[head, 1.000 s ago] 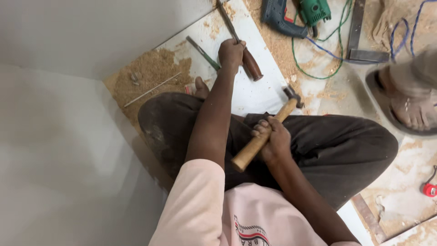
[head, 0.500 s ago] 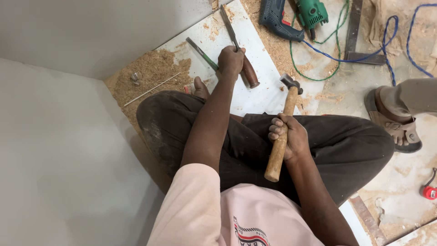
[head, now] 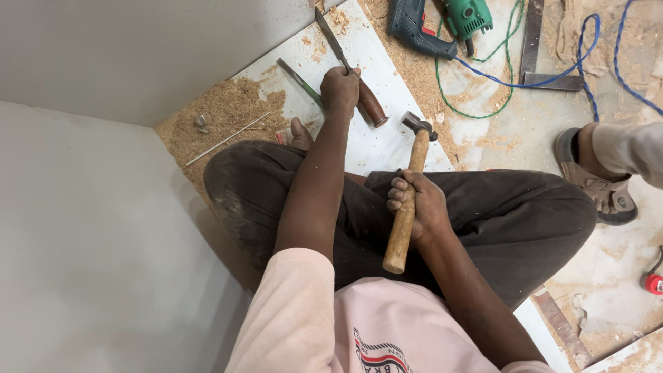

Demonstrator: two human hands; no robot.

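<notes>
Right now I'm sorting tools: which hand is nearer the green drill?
Right. The right hand grips the hammer below the green drill; the left hand holds the chisel, farther left.

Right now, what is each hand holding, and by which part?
Right hand holds the hammer mid-handle. Left hand holds the chisel where blade meets brown handle.
</notes>
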